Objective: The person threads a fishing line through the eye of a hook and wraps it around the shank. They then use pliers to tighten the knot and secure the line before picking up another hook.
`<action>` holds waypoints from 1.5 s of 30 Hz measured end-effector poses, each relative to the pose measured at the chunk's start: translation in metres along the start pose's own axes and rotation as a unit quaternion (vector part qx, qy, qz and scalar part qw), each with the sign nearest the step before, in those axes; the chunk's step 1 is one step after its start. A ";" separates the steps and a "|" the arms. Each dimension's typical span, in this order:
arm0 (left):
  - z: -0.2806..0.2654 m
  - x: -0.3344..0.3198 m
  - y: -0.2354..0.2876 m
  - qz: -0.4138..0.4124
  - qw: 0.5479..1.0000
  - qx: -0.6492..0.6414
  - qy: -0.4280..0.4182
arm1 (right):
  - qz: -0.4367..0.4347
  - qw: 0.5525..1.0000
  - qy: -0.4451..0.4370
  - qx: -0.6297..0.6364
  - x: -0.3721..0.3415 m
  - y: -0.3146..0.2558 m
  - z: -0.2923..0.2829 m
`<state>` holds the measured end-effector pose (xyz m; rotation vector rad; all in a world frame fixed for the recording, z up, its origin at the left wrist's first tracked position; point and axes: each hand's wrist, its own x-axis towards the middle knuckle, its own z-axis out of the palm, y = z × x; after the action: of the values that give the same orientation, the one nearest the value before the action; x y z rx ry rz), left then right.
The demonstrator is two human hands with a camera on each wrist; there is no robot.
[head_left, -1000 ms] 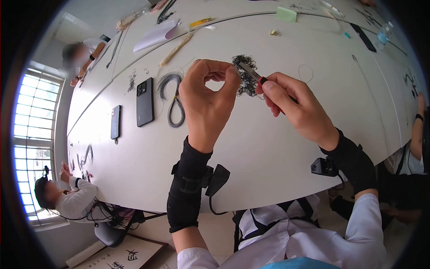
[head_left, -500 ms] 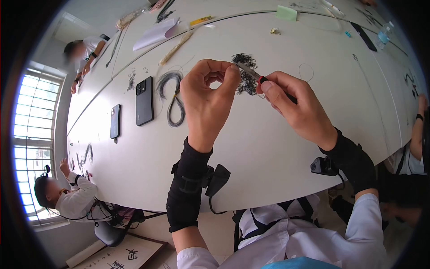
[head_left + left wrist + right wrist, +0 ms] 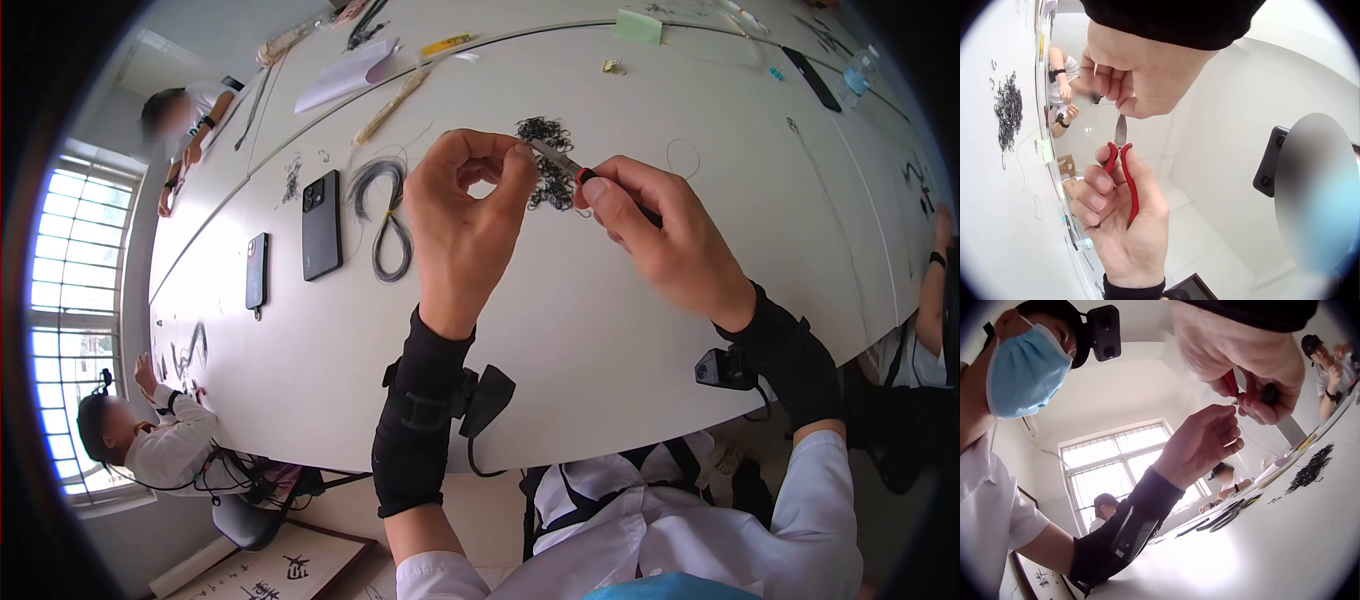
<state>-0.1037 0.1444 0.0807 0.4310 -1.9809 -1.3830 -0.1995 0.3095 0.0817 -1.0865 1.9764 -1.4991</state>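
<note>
My right hand (image 3: 665, 225) grips needle-nose pliers (image 3: 1120, 132) with red and black handles, fingers curled round them. The pliers' tips meet the thumb and index fingertip of my left hand (image 3: 468, 225). Those two fingertips pinch a thin wire (image 3: 1106, 104), whose end is hidden by the fingers and the tips. Both hands are raised over the table (image 3: 560, 340). Beyond the pliers lies a pile of small dark hook-shaped pieces (image 3: 550, 192), also seen in the left wrist view.
Left of my left hand lie a tied coil of dark wire (image 3: 393, 250), a large phone (image 3: 322, 225) and a smaller phone (image 3: 257, 272). Farther back are a wooden stick (image 3: 392, 105), paper (image 3: 348, 78) and a green note (image 3: 638, 28). Other people sit around the table.
Both hands hold almost the same pose, the pliers' tips staying at the left fingertips. The right fingers have drawn in slightly on the handles. Across the table, a person's arms have shifted.
</note>
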 end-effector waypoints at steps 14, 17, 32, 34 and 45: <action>0.015 -0.003 -0.006 0.237 0.959 0.119 -0.097 | 0.104 0.962 -0.026 0.253 0.008 0.000 -0.028; 0.016 -0.002 -0.006 0.251 0.958 0.120 -0.077 | 0.098 0.961 -0.027 0.257 0.010 0.002 -0.029; 0.025 -0.016 0.005 -0.097 0.974 -0.163 -0.122 | 0.072 0.971 0.025 0.225 0.008 0.001 -0.021; 0.025 -0.016 0.002 -0.098 0.972 -0.178 -0.120 | 0.047 0.977 0.045 0.204 0.006 0.000 -0.017; 0.025 -0.018 -0.002 -0.143 0.934 -0.290 -0.149 | -0.084 0.985 0.106 0.107 0.005 0.007 -0.005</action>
<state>-0.1084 0.1715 0.0677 0.2457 -1.6522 -2.2384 -0.2087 0.3096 0.0770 -1.0599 1.8389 -1.9399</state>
